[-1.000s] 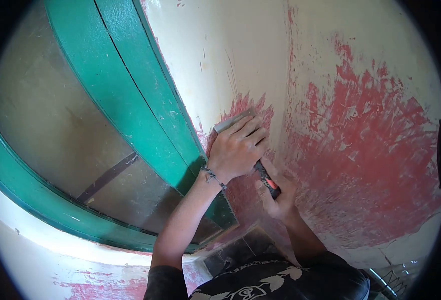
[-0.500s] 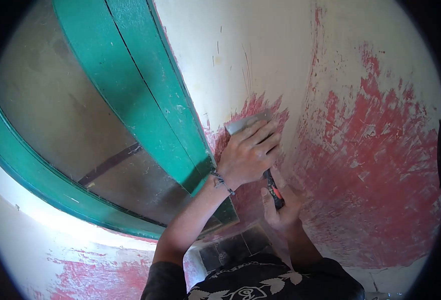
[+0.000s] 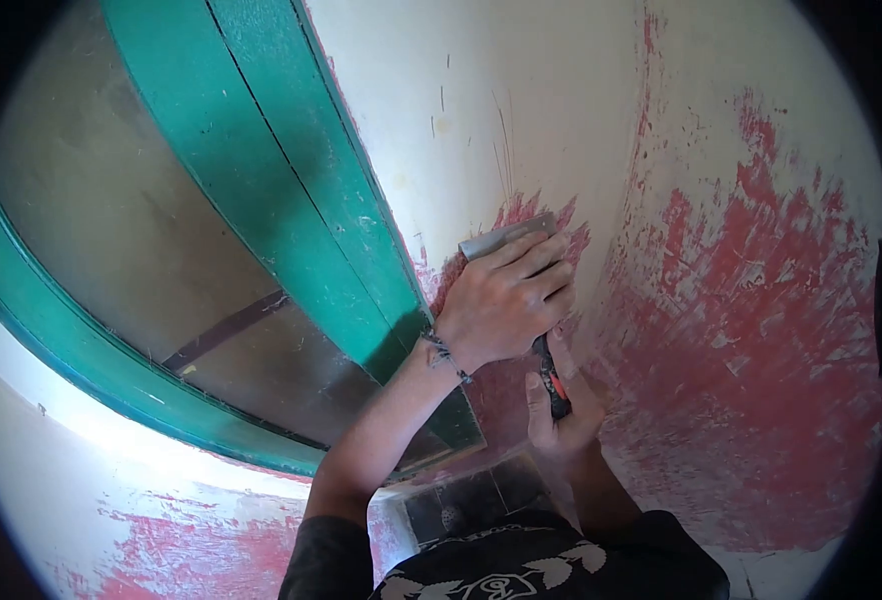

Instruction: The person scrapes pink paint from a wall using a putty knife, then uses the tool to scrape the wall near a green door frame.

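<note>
A scraper with a wide metal blade (image 3: 506,237) lies against the wall, over the lower edge of the pale paint where red shows. My left hand (image 3: 506,305) presses on the blade from above, its fingers bent along the metal and a dark cord bracelet at the wrist. Below it, my right hand (image 3: 566,410) is wrapped round the black and red handle (image 3: 553,385). The palm of my left hand hides the middle of the tool.
To the left stands a green frame (image 3: 271,150) with a dusty pane (image 3: 111,200). Patchy red and white wall (image 3: 761,280) spreads to the right. Dark floor tiles (image 3: 501,485) show below, above my black shirt (image 3: 501,570).
The blade has tilted a little against the wall, and both hands have shifted slightly to the right with it. The whole view has moved slightly too.
</note>
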`<state>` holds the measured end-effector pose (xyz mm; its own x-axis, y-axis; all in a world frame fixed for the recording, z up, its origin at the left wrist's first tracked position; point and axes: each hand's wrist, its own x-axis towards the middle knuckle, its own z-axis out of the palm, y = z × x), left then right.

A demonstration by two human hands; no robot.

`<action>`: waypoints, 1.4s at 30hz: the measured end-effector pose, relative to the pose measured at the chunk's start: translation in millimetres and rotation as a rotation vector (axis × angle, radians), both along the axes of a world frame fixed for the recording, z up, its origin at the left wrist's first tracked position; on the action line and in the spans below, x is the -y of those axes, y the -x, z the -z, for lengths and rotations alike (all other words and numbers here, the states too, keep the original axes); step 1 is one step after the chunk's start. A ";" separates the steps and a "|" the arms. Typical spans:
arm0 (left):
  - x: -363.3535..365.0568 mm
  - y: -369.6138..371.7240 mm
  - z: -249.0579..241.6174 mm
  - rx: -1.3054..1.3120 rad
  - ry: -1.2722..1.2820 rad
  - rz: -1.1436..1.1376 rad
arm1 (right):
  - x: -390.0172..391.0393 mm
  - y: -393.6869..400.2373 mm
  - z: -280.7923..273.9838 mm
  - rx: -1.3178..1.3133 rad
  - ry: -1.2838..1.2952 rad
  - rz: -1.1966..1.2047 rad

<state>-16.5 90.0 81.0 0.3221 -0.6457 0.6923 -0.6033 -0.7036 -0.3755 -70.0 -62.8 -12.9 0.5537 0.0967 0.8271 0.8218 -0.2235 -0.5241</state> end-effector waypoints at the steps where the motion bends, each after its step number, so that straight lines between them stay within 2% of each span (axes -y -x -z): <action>1: 0.6 1.6 1.6 0.007 0.013 -0.003 | 0.0 1.0 -3.3 0.011 0.001 -0.004; 5: 0.1 -0.4 15.5 0.023 0.066 0.011 | -3.1 1.5 1.7 0.069 -0.003 0.029; 8: 3.1 -9.7 -18.0 0.079 0.065 0.024 | -7.8 -12.1 -23.4 0.129 -0.055 0.067; 11: 4.7 -7.8 -42.1 0.046 0.084 0.038 | 0.8 -4.1 -50.2 0.021 0.011 0.070; 14: 5.0 -6.3 -7.8 0.033 0.089 0.031 | 4.9 1.9 -16.7 -0.010 -0.032 -0.007; 17: 5.9 -7.6 16.4 0.014 0.115 0.058 | 8.3 7.7 -5.9 0.030 0.093 0.072; 20: 8.8 -7.8 6.6 -0.002 0.126 0.069 | 19.0 -4.9 -4.9 -0.042 0.022 0.039; 24: 9.3 -9.5 14.4 0.002 0.116 0.050 | 15.3 -4.7 -3.3 0.023 0.030 0.046; 27: 7.4 -12.0 7.7 -0.011 0.054 0.055 | 10.6 -0.4 3.0 -0.098 -0.018 0.001; 32: 15.9 -10.0 -4.5 -0.044 0.103 0.062 | 31.7 -1.4 -24.6 -0.161 0.023 -0.061; 36: 17.0 -6.2 6.9 -0.045 0.038 0.026 | 22.8 -4.8 1.2 -0.137 -0.030 -0.074; 42: 30.9 -2.4 -11.6 -0.171 0.122 0.008 | 49.5 -3.0 -32.4 -0.231 -0.018 -0.260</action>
<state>-14.1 59.1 92.6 0.4369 -0.5634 0.7012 -0.6565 -0.7327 -0.1796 -67.0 -112.4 19.5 0.6855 0.2458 0.6853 0.7091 -0.0116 -0.7051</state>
